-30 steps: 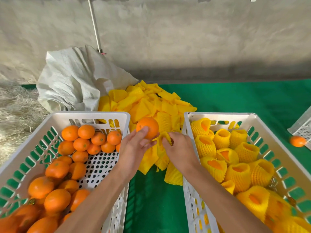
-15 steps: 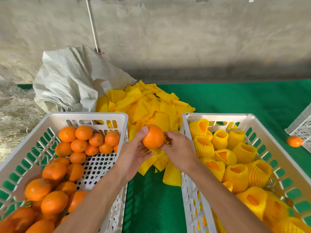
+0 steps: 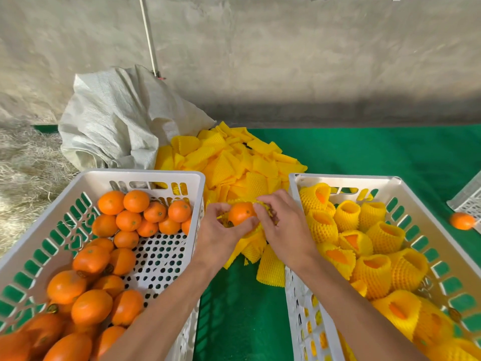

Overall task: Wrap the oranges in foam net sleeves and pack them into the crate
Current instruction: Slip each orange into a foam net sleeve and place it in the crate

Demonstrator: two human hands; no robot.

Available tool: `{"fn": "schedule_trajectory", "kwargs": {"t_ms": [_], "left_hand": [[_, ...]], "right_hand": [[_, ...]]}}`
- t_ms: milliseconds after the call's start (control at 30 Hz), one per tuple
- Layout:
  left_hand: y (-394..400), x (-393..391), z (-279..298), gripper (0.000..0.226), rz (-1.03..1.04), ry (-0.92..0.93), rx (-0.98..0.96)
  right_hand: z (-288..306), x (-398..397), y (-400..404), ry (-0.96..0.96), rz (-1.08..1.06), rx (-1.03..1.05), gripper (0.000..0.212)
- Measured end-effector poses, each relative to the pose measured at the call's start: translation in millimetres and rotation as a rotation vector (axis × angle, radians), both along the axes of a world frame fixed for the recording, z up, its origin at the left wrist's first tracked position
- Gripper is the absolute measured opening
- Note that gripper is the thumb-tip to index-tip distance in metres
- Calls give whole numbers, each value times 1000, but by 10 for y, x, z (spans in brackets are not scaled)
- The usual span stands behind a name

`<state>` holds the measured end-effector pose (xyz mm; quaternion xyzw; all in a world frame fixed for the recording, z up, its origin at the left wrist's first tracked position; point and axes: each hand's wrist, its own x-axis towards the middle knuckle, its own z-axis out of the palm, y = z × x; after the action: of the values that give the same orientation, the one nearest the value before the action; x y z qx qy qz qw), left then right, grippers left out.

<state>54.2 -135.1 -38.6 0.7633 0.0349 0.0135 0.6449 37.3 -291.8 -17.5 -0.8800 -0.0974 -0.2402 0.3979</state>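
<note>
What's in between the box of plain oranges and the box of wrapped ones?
In the head view, both hands, left and right, stretch a foam sleeve round an orange there, over loose yellow sleeves and green mat.

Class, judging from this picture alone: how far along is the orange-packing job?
Done: sleeved oranges fill much of the right crate. In hand: left hand and right hand stretch a foam sleeve round one orange. Left: many bare oranges in the left crate.

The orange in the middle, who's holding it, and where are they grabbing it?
Both hands hold it. The left hand grips the orange on its left side, and the right hand pinches the yellow foam net sleeve stretched around its right edge.
</note>
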Motion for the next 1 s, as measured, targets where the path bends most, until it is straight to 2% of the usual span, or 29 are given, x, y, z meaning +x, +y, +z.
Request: {"fn": "schedule_trajectory", "kwargs": {"t_ms": [67,100,133,200,267,300,367,500,600,700,833,900,933,1000], "left_hand": [[32,9,-32,96,-10,-19,-57],[49,12,-31,105,-24,-18,-65],[55,9,-15,105,-41,-10,-66],[37,11,-2,80,-56,33,-146],[32,37,0,56,-43,87,-322],[39,56,4,54,-41,109,-393],[46,71,16,65,-67,146,-446],[25,37,-11,82,-204,185,-431],[29,40,-24,80,-283,180,-416],[12,43,17,74,-211,193,-383],[17,39,39,71,34,144,-195],[34,29,38,70,90,95,-115],[32,26,38,66,86,83,-106],[27,27,15,49,19,73,-212]], "right_hand": [[-4,-8,30,4,42,-5,19],[-3,-4,27,3,50,14,21],[2,1,18,2,52,30,23],[2,-1,4,47,27,31,31],[-10,-2,20,159,14,-12,39],[-26,-4,37,206,21,-51,38],[-62,0,61,248,30,-116,32],[-35,25,2,247,-17,-132,29],[-5,22,-16,222,-26,-128,26],[21,7,-5,262,-24,-167,26],[110,-58,34,131,-11,-166,18],[129,-95,80,102,3,-110,11],[120,-102,98,101,-4,-77,12],[85,-99,120,143,-31,-74,28]]}}
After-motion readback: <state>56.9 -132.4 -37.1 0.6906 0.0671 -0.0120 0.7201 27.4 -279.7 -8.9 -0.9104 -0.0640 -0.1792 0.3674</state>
